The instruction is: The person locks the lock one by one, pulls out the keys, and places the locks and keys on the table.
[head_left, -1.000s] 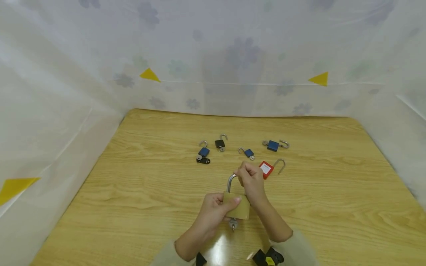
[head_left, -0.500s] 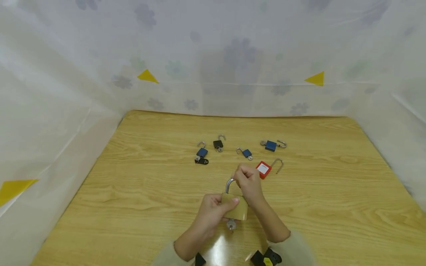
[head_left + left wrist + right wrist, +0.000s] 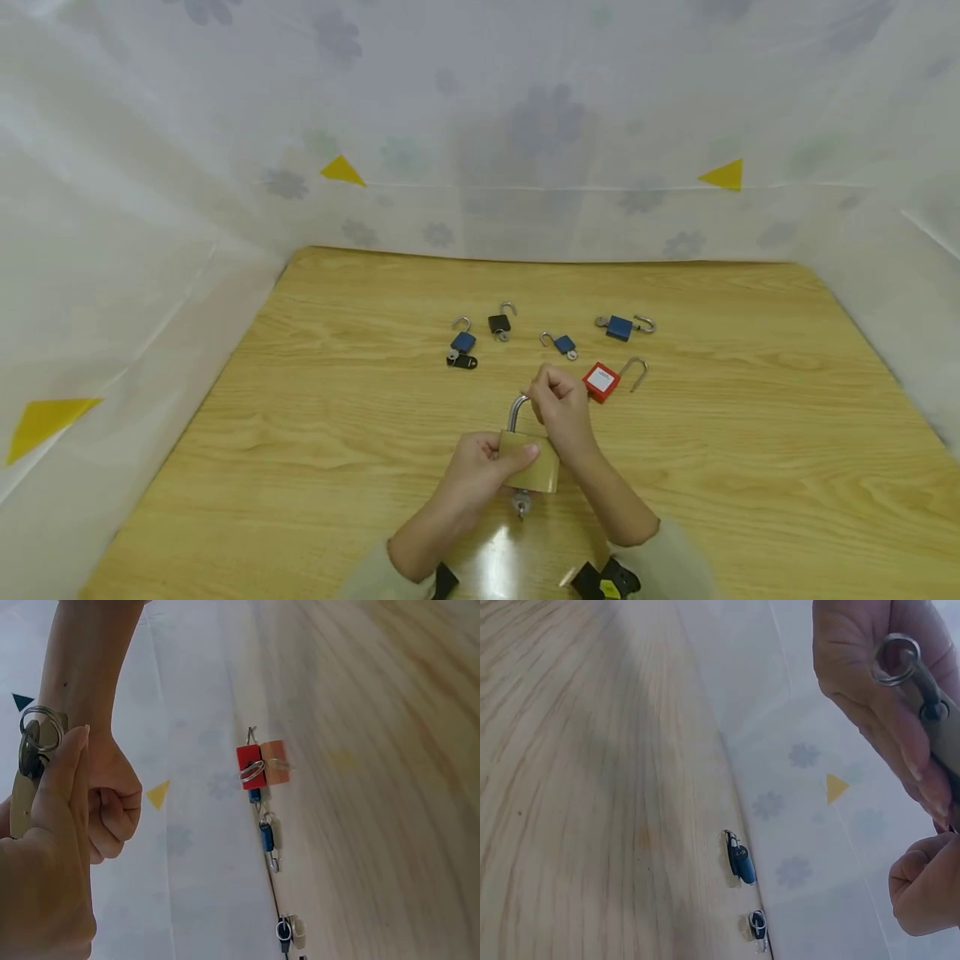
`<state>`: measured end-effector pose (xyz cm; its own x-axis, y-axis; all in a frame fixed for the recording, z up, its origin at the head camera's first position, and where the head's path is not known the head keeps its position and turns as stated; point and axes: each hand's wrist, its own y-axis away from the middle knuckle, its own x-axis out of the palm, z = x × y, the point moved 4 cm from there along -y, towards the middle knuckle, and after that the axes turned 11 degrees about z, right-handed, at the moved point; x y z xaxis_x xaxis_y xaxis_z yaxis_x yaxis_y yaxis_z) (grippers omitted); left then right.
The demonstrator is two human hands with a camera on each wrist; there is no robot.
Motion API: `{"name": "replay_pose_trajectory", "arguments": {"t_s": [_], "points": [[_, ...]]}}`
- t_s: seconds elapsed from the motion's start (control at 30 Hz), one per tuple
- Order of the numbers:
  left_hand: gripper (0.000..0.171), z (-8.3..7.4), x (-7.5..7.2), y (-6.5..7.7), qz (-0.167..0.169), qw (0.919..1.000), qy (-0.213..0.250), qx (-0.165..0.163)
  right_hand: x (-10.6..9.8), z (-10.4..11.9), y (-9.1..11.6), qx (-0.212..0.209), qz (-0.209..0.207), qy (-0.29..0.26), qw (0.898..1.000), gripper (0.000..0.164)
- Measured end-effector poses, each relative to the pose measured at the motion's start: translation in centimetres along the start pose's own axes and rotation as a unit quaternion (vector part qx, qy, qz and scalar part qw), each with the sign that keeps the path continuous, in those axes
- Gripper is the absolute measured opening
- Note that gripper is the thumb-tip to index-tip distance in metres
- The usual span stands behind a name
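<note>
My left hand (image 3: pixel 477 471) grips the body of a large brass padlock (image 3: pixel 542 473), its thumb lying across the front face. The steel shackle (image 3: pixel 515 412) points away from me, and my right hand (image 3: pixel 564 408) pinches its curved top with fingers curled in. Those fingers hide the shackle's right leg. A key on a ring (image 3: pixel 521 502) sticks out of the padlock's bottom end. In the left wrist view, the key ring (image 3: pixel 43 729) stands at the padlock's end beside my left thumb. In the right wrist view, the padlock's keyhole end (image 3: pixel 939 720) shows between my left fingers.
Beyond the hands, a red padlock (image 3: pixel 602 382) with a white label lies close to my right hand. Farther back are a blue padlock (image 3: pixel 618 327), a smaller blue one (image 3: pixel 565 343), a black one (image 3: pixel 498 323) and another blue padlock (image 3: pixel 463 342) with a black tag (image 3: pixel 462 362). All have raised shackles.
Both hands keep the same hold on the brass padlock. They have shifted slightly left relative to the red padlock, and the head view has moved a little.
</note>
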<state>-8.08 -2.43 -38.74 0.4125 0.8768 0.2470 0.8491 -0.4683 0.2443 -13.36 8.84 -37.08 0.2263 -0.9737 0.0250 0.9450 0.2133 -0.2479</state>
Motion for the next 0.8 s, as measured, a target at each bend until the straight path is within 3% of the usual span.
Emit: {"name": "replay_pose_trajectory", "arguments": {"t_s": [0.17,0.5,0.67,0.8], "points": [[0.030,-0.1,0.0,-0.4,0.015,0.9996,-0.011,-0.020,-0.3,0.3,-0.2,0.019,0.017,0.006,1.000,0.029],[0.030,-0.6,0.1,-1.0,0.025,0.9989,-0.028,-0.030,-0.8,1.1,-1.0,0.057,0.027,0.012,0.998,0.028],[0.026,-0.8,0.0,-1.2,0.024,0.9992,-0.008,-0.030,-1.4,1.3,-0.8,0.119,-0.015,0.003,0.993,0.024],[0.024,-1.2,-0.4,-1.3,0.008,0.9995,-0.011,-0.030,-2.7,1.5,-0.1,0.144,-0.052,0.004,0.988,0.028]]}}
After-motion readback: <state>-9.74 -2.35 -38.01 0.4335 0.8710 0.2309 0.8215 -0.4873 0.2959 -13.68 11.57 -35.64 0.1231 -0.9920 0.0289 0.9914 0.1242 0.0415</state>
